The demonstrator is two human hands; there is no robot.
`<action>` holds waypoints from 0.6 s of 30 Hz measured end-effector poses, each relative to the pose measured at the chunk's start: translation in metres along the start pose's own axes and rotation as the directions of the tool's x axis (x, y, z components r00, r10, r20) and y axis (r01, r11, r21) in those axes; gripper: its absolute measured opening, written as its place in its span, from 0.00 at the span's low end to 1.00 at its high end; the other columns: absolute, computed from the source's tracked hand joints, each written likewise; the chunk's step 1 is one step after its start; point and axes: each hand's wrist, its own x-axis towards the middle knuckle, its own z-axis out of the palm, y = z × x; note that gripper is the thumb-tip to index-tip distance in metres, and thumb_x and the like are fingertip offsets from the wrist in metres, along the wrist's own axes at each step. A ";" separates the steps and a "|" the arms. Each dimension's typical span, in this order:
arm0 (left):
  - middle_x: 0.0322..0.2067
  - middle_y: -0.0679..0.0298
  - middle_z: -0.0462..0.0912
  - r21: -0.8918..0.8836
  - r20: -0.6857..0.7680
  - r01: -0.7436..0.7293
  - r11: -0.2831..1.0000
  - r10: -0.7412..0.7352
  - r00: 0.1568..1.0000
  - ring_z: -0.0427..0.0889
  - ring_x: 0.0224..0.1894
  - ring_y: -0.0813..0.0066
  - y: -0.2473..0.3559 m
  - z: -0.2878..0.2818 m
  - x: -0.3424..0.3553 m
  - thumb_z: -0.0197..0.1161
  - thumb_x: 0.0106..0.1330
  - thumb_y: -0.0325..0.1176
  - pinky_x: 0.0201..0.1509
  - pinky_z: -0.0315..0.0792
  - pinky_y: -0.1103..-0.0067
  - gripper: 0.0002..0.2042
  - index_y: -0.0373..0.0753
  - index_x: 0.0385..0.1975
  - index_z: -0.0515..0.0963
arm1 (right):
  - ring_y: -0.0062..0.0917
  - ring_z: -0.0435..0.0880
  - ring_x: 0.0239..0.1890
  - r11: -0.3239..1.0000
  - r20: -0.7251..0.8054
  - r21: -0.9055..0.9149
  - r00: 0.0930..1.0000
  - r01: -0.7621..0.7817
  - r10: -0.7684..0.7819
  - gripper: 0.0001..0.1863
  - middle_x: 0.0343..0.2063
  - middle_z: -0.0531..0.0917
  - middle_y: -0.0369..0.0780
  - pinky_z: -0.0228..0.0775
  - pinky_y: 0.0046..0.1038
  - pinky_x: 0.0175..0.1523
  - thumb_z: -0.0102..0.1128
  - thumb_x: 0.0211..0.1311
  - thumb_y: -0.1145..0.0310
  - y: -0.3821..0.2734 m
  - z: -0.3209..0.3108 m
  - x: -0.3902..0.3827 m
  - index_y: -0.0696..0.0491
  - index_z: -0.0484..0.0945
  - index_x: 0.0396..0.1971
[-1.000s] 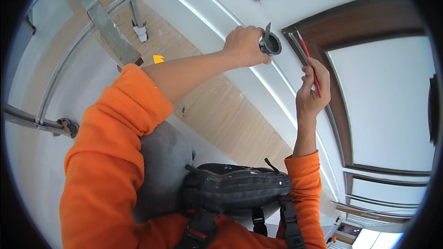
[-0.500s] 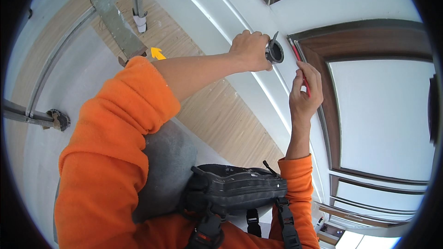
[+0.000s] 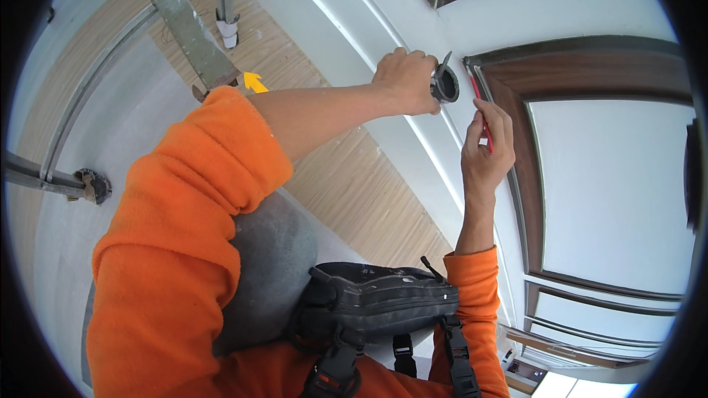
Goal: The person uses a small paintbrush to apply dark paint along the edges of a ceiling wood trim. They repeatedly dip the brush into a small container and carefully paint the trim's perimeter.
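Observation:
My left hand point(image 3: 407, 82) is closed round a small dark round cup point(image 3: 447, 85), its mouth turned to the right. A flat grey blade or stick point(image 3: 445, 63) stands up from the cup's rim; its lower end is hidden. Between the fingers and thumb of my right hand point(image 3: 490, 140) is a slim red-handled tool point(image 3: 487, 133), perhaps a fine brush. Its far end lies along the dark edge near the upper left corner of a brown wooden frame point(image 3: 575, 74) in the white wall; the tip is too small to make out.
At the left stands a metal trestle with a narrow grey plank point(image 3: 193, 33) and wrapped feet point(image 3: 92, 186). A yellow arrow-shaped marker point(image 3: 254, 82) shows beside the plank's end. A black bag point(image 3: 383, 298) hangs at my front. White wall moulding point(image 3: 413, 129) runs above the wood-look floor point(image 3: 354, 191).
The red tool has slipped slightly down along the frame's edge with my right hand. My left hand still holds the cup, and the view has shifted a little.

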 end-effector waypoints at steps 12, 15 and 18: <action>0.57 0.59 0.84 0.023 0.022 0.028 0.999 -0.028 0.999 0.79 0.62 0.54 0.000 -0.003 -0.001 0.84 0.48 0.51 0.67 0.76 0.62 0.38 0.40 0.59 0.81 | 0.27 0.91 0.41 0.996 0.006 0.051 0.997 -0.076 0.076 0.11 0.46 0.89 0.38 0.85 0.27 0.44 0.67 0.68 0.78 -0.001 -0.006 0.005 0.49 0.88 0.46; 0.58 0.59 0.84 0.016 0.033 0.028 0.999 -0.029 0.999 0.79 0.62 0.53 0.002 -0.004 -0.002 0.83 0.47 0.51 0.68 0.75 0.62 0.39 0.39 0.60 0.81 | 0.26 0.91 0.41 0.998 -0.017 0.050 0.999 -0.035 0.036 0.11 0.46 0.89 0.38 0.85 0.27 0.44 0.67 0.68 0.78 0.001 -0.008 0.004 0.48 0.88 0.47; 0.58 0.58 0.84 0.010 0.039 0.028 1.000 -0.028 0.999 0.79 0.63 0.53 0.003 -0.003 -0.003 0.83 0.48 0.50 0.68 0.75 0.61 0.39 0.39 0.60 0.80 | 0.27 0.91 0.41 0.999 0.017 -0.024 0.999 -0.036 0.036 0.12 0.45 0.89 0.36 0.84 0.27 0.43 0.68 0.66 0.78 -0.006 -0.007 0.005 0.47 0.87 0.47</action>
